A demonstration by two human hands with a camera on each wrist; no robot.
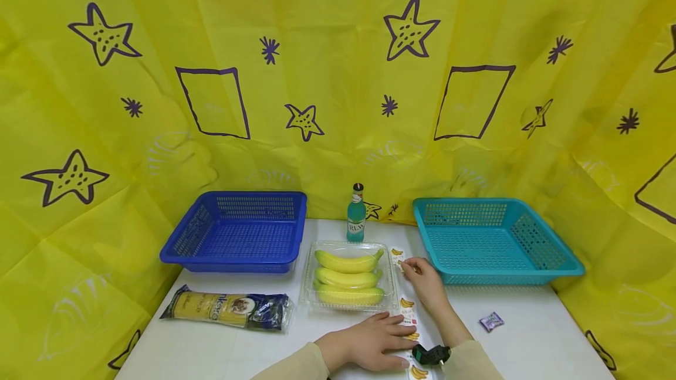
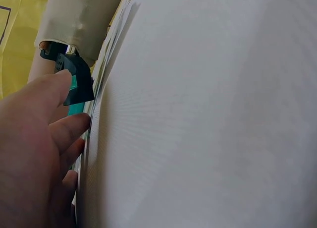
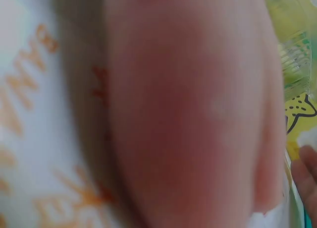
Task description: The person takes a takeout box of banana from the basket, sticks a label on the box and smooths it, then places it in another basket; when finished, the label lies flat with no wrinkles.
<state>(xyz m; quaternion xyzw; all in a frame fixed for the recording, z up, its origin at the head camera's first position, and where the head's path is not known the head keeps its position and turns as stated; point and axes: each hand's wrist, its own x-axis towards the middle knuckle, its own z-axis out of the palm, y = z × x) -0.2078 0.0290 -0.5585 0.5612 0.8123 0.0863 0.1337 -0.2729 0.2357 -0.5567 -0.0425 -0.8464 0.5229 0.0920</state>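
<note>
A strip of white stickers printed with bananas (image 1: 407,311) runs along the table from beside the clear plastic box (image 1: 391,293) toward the front edge. My right hand (image 1: 426,287) pinches a banana sticker (image 1: 399,265) at the strip's upper part, near the box's right side. Low on the strip, my left hand (image 1: 376,342) lies with fingers spread, pressing it down. Three yellow bananas (image 1: 348,279) show through the box. Orange lettering on the sticker strip (image 3: 27,77) appears in the right wrist view, where a blurred part of my right hand (image 3: 188,109) hides much.
A blue basket (image 1: 232,267) stands at the left and a teal basket (image 1: 502,279) at the right. Between them is a green-blue bottle (image 1: 356,216). A pasta packet (image 1: 227,309) lies front left; a small purple wrapped sweet (image 1: 492,322) lies front right.
</note>
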